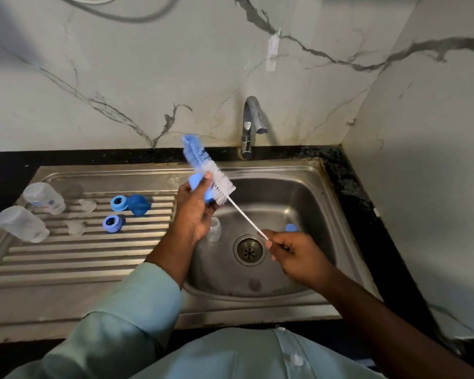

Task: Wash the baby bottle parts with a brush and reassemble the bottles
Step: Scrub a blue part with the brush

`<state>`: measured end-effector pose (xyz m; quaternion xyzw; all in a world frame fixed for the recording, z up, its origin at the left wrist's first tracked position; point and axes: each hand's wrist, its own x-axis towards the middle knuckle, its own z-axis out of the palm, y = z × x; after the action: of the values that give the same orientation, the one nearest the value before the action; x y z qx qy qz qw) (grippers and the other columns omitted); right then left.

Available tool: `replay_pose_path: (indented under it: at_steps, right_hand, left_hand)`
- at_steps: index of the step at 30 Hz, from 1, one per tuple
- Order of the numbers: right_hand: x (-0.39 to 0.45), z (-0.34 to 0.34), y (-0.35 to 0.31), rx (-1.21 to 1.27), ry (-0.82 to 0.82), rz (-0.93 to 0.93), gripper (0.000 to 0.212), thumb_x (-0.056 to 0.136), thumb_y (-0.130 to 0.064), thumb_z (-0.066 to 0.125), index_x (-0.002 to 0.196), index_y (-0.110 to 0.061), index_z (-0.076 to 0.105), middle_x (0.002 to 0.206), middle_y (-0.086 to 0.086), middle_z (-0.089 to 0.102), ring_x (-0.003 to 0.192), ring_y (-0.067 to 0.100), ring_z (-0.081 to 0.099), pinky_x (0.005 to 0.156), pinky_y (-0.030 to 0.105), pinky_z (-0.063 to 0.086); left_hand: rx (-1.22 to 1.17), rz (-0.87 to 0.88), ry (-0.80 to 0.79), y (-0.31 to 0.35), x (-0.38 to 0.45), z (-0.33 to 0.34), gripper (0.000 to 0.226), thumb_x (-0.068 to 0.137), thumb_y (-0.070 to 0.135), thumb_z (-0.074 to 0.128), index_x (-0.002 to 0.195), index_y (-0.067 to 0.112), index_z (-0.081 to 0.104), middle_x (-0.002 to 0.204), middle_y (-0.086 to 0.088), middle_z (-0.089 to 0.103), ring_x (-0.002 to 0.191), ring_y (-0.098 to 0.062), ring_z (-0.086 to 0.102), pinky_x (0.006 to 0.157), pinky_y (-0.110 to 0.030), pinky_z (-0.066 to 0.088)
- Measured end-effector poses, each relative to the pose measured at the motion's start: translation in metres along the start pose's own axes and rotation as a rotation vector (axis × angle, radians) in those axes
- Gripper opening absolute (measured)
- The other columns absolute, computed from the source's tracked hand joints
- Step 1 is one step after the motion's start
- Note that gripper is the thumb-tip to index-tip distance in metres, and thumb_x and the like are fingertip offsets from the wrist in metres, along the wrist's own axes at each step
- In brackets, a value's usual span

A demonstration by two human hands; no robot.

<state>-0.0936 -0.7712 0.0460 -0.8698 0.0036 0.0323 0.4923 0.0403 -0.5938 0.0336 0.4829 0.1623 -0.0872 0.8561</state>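
Here your left hand grips a blue cap above the left edge of the sink, fingers curled round it. Your right hand pinches the thin white stem of the brush over the drain. The brush slants up to the left, its white bristles touching the cap and its blue tip pointing toward the wall. On the ribbed drainboard, to the left, two clear bottles lie on their sides. Just beside them lie two clear teats. Nearer the sink sit two blue rings and a blue dome cap. In the sink, a third clear bottle stands below your left hand. A small blue piece shows behind your right hand. The tap stands at the back on the black bench.
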Motion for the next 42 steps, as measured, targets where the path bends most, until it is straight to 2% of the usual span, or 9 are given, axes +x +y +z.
replay_pose_path:
  at_steps: [6,10,15,19,24,29,33,36,42]
  right_hand:
    - [-0.006,0.007,0.004,-0.116,-0.059,-0.085,0.033,0.091,-0.024,0.055,0.059,-0.032,0.058,0.054,-0.002,0.052,0.053,0.011,0.051,0.058,0.032,0.045]
    - [0.013,0.015,0.001,-0.001,0.129,-0.024,0.019,0.092,-0.008,0.057,0.092,-0.017,0.074,0.056,-0.012,0.055,0.054,-0.003,0.052,0.060,0.016,0.042]
    - [-0.005,0.023,-0.004,-0.140,0.017,-0.147,0.018,0.089,-0.004,0.058,0.075,-0.013,0.065,0.059,-0.018,0.057,0.056,-0.002,0.052,0.058,0.009,0.036]
    - [0.016,0.026,-0.011,-0.040,0.139,-0.059,0.018,0.091,-0.007,0.056,0.095,-0.009,0.073,0.067,0.000,0.063,0.064,0.006,0.056,0.066,0.023,0.044]
    - [-0.010,0.030,-0.015,-0.064,0.027,-0.134,0.019,0.088,-0.022,0.052,0.073,-0.027,0.061,0.057,-0.008,0.054,0.055,0.005,0.051,0.059,0.025,0.043]
    - [0.016,0.031,-0.018,-0.057,0.127,-0.063,0.017,0.093,-0.011,0.056,0.097,-0.007,0.072,0.074,0.013,0.068,0.072,0.025,0.064,0.071,0.031,0.049]
    - [0.000,0.032,-0.015,-0.084,0.040,-0.108,0.017,0.093,-0.012,0.056,0.081,-0.009,0.068,0.061,0.010,0.057,0.058,0.015,0.054,0.061,0.028,0.043]
    - [0.018,0.038,-0.013,-0.040,0.138,-0.056,0.018,0.093,-0.012,0.055,0.094,-0.005,0.071,0.064,0.008,0.061,0.062,0.018,0.057,0.065,0.029,0.045]
    - [0.004,0.052,-0.005,-0.028,0.043,-0.107,0.021,0.088,-0.018,0.051,0.078,-0.017,0.069,0.055,-0.011,0.046,0.057,0.006,0.047,0.059,0.027,0.039]
  left_hand:
    - [-0.184,0.022,0.197,0.008,0.001,0.005,0.019,0.087,0.021,0.073,0.101,0.013,0.063,0.093,-0.008,0.074,0.079,-0.020,0.073,0.061,-0.035,0.059]
    - [0.026,-0.054,0.023,-0.014,-0.019,0.019,0.017,0.090,0.022,0.069,0.103,0.012,0.065,0.091,-0.008,0.070,0.071,-0.016,0.067,0.063,-0.033,0.060]
    - [-0.194,-0.027,0.147,0.009,-0.007,0.012,0.023,0.092,0.035,0.065,0.106,0.017,0.066,0.102,-0.009,0.074,0.082,-0.020,0.072,0.070,-0.037,0.061]
    - [0.031,-0.106,0.045,-0.002,-0.021,0.021,0.023,0.091,0.040,0.065,0.095,0.018,0.065,0.081,-0.004,0.065,0.069,-0.018,0.063,0.067,-0.035,0.057]
    - [-0.183,-0.003,0.075,0.021,-0.010,0.006,0.046,0.086,0.033,0.070,0.123,0.009,0.059,0.113,-0.014,0.069,0.097,-0.028,0.070,0.064,-0.038,0.060]
    - [-0.112,-0.036,0.061,0.004,-0.018,0.012,0.037,0.086,0.027,0.072,0.116,0.008,0.061,0.101,-0.010,0.068,0.086,-0.022,0.068,0.068,-0.043,0.060]
    - [-0.020,-0.027,0.090,0.009,-0.011,0.000,0.037,0.078,0.046,0.070,0.101,0.017,0.066,0.085,-0.002,0.073,0.075,-0.016,0.069,0.075,-0.042,0.057]
    - [0.035,-0.076,0.070,-0.012,-0.020,0.009,0.043,0.087,0.050,0.063,0.108,0.012,0.064,0.074,-0.003,0.068,0.062,-0.013,0.066,0.075,-0.039,0.057]
    - [-0.133,-0.049,0.202,0.003,-0.005,-0.006,0.031,0.092,0.039,0.064,0.111,0.014,0.065,0.095,-0.007,0.072,0.073,-0.018,0.070,0.060,-0.031,0.057]
